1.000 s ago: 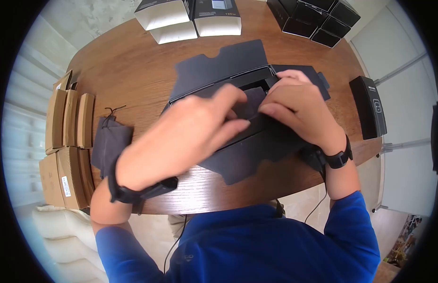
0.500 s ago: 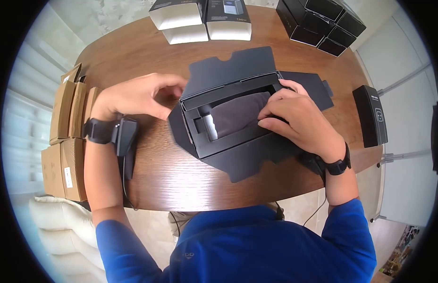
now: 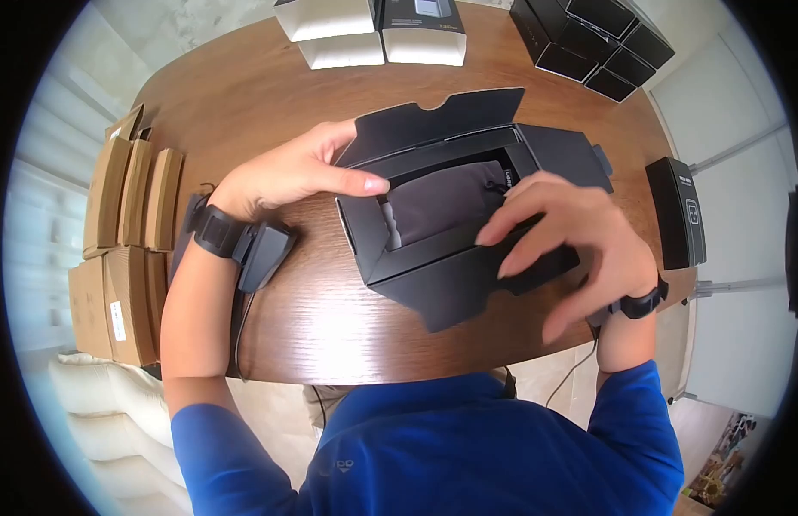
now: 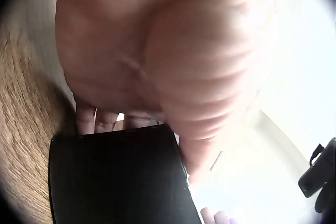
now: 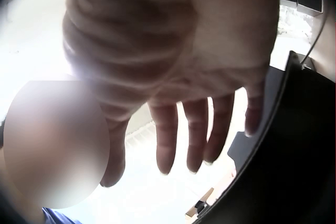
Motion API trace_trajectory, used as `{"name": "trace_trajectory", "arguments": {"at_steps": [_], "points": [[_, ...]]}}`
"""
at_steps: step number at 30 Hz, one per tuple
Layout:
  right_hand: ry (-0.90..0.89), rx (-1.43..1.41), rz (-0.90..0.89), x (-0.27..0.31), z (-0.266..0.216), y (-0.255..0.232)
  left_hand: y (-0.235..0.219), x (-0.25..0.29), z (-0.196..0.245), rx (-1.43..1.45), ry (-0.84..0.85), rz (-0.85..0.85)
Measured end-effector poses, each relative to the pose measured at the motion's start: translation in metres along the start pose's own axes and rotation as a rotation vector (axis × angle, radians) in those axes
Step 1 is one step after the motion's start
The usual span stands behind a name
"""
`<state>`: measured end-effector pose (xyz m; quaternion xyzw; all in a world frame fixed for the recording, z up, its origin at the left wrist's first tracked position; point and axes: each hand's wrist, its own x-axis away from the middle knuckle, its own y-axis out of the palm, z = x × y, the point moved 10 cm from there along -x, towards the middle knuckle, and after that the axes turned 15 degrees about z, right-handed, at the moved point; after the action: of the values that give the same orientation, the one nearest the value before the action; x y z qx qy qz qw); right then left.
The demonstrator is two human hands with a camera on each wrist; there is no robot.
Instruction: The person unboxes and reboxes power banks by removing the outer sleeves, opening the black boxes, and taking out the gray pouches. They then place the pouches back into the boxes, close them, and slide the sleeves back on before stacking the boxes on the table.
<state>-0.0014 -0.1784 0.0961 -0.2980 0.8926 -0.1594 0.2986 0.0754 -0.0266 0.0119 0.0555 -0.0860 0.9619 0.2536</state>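
Note:
An open black box [image 3: 451, 258] lies in the middle of the wooden table [image 3: 244, 103] with its flaps spread. A dark grey pouch [image 3: 442, 202] lies inside it. My left hand [image 3: 300, 172] is at the box's left end, fingers along the lid's edge and thumb at the left wall. In the left wrist view those fingers reach over the far edge of a black panel [image 4: 115, 176], with the thumb beside it. My right hand [image 3: 571, 236] hovers over the box's right front, fingers spread and holding nothing; the right wrist view shows the same spread fingers [image 5: 194, 129].
White boxes [image 3: 365, 34] stand at the table's far edge and stacked black boxes [image 3: 597, 39] at the far right. A closed black box [image 3: 678, 211] lies at the right edge. Brown cartons [image 3: 128, 215] line the left side, next to dark pouches [image 3: 188, 228] under my left wrist.
My left hand swung out to the left, then came back to the box's left end. My right hand lifted off the pouch in the box and spread its fingers.

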Motion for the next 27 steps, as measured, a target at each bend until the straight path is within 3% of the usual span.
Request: {"name": "trace_trajectory", "arguments": {"at_steps": [1,3,5,7,9,12,15,21,23,27], "points": [[0.000,-0.002,-0.007,-0.001,-0.003,0.002,0.000,-0.001,-0.001,0.021,-0.006,-0.004],[-0.003,0.213,-0.216,0.007,0.001,0.024,0.005,0.000,0.003,0.084,0.008,-0.045],[0.048,0.324,-0.243,0.011,0.008,0.023,0.010,-0.001,0.005,0.144,0.021,-0.086],[0.036,0.544,-0.055,0.007,0.011,0.000,0.011,-0.005,0.004,0.179,0.060,-0.096],[0.040,0.533,-0.014,0.006,0.005,-0.008,0.009,-0.005,0.003,0.162,0.081,-0.085],[0.003,0.603,0.245,0.000,-0.003,-0.034,0.004,-0.008,0.000,0.075,0.156,-0.112],[-0.031,0.642,0.364,-0.002,0.004,-0.040,0.005,-0.007,-0.003,0.008,0.223,-0.164],[0.026,0.643,0.340,-0.001,0.036,-0.031,0.007,-0.005,0.000,0.006,0.195,-0.178],[0.128,0.585,0.326,0.001,0.049,-0.031,0.009,-0.002,0.006,-0.028,0.204,-0.171],[0.176,0.587,0.310,0.001,0.053,-0.030,0.035,0.011,0.033,-0.575,0.472,-0.074]]}}
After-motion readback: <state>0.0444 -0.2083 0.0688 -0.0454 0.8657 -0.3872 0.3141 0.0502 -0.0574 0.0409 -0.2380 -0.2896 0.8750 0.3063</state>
